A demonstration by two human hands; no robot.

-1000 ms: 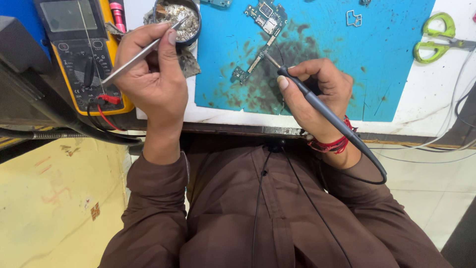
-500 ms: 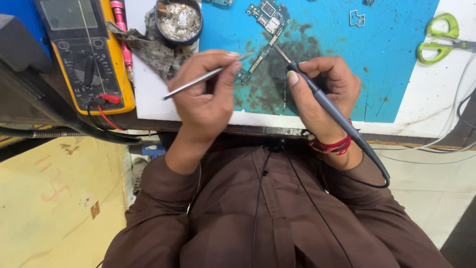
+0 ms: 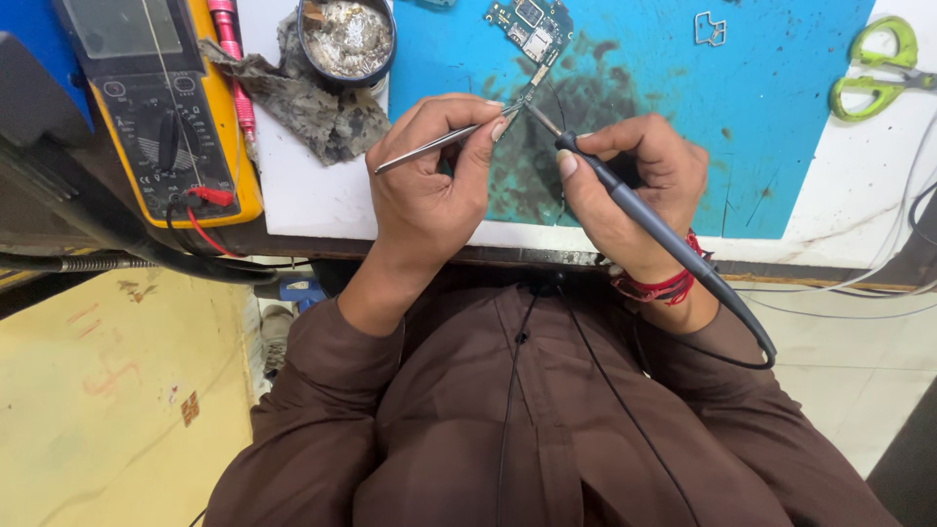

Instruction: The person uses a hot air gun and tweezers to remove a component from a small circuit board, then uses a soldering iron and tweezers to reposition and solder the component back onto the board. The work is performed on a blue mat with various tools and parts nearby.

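Blue work mat (image 3: pixel 781 117), head view: I log a green circuit board (image 3: pixel 532 24) near its far edge, a scorched dark patch just nearside of it. My left hand (image 3: pixel 429 185) pinches metal tweezers (image 3: pixel 439 142) shut between thumb and fingers, tips at the board's near end. My right hand (image 3: pixel 634 185) is wrapped closed around a grey soldering iron (image 3: pixel 644 215), tip meeting the tweezer tips. Toward the table's left edge: yellow multimeter (image 3: pixel 161 107), grey rag (image 3: pixel 303 98), round solder-dross tin (image 3: pixel 346 37). Far right corner: green scissors (image 3: pixel 878 68).

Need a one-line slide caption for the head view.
Left hand holds tweezers, right hand a soldering iron, at a circuit board.
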